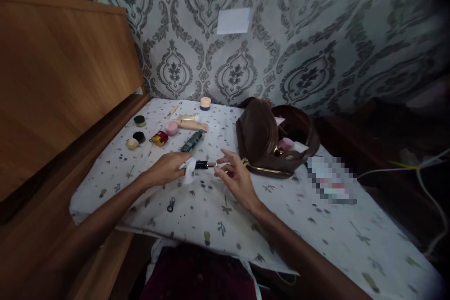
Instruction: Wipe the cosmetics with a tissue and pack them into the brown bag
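Note:
My left hand (pixel 172 168) is closed around a crumpled white tissue (pixel 190 171), which wraps one end of a slim cosmetic tube (pixel 201 165) with a black section. The tube lies level, pointing right. At its thin, shiny far end, my right hand (pixel 236 176) pinches with thumb and fingertips, while another finger is raised. The exact kind of cosmetic is too small to tell. Just behind my left hand a dark green squeeze tube (pixel 192 141) rests on the patterned white cloth (pixel 190 215).
A brown leather bag (pixel 258 136) gapes at right, with a pink-lidded item (pixel 286 144) inside. Left of it lie a peach tube (pixel 191 125), a pink jar (pixel 171 128), a red-and-gold jar (pixel 160 138) and several small containers. A blurred-out object (pixel 332 180) is farther right; a wooden cabinet (pixel 66 75) borders the left.

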